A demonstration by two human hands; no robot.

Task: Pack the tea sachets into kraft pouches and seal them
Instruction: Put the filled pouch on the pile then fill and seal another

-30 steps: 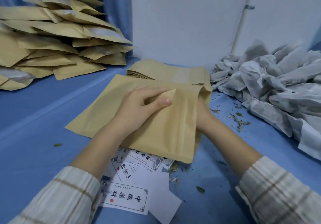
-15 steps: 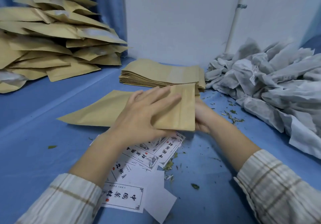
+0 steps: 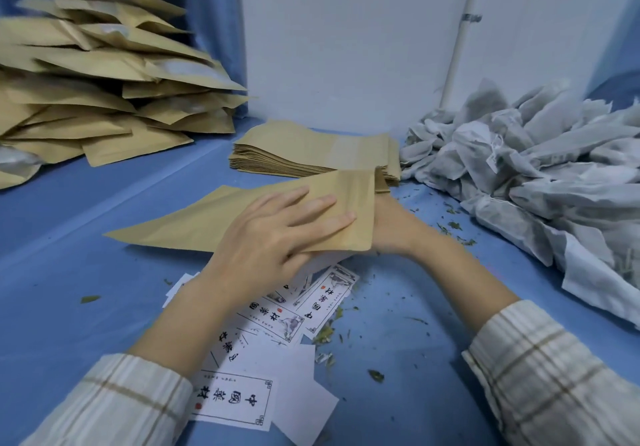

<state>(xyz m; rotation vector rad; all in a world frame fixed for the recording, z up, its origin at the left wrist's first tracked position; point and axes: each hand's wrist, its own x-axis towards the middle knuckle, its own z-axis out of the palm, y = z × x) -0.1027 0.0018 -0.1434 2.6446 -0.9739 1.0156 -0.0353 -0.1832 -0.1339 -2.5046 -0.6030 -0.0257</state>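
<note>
While the left hand [image 3: 277,234] lies flat on top of a kraft pouch [image 3: 194,224], fingers straight & slightly spread, thumb tucked under the near edge, the pouch sits just above the blue table [image 3: 69,307] at centre, tilted a bit, its long side running left to right. Right hand [image 3: 388,227] is at the pouch's right end, mostly hidden behind/under it; only heel of the palm & wrist show, so can't tell if its fingers pinch the pouch or just prop it.

Behind the pouch, touching its far right corner in this view: neat stack of flat pouches [image 3: 311,151]. Far left: big loose heap of pouches [image 3: 97,75], some w/ a pale window side showing, piled vs. a blue curtain [image 3: 214,30]. Right side: mound of white mesh tea sachets [image 3: 536,175], well apart from the left heap, its edge just beside the flat stack.

Near edge, under & beside the left forearm: scattered white printed labels [image 3: 232,397] w/ black characters & small red stamps, plus a couple of blank white slips [image 3: 301,386]. Loose green tea bits [image 3: 325,334] lie on the table around the labels & near the sachet mound. Both arms wear cream plaid sleeves [image 3: 554,376]. White panel [image 3: 346,47] stands at the back, w/ a white pipe [image 3: 460,40] to its right.
</note>
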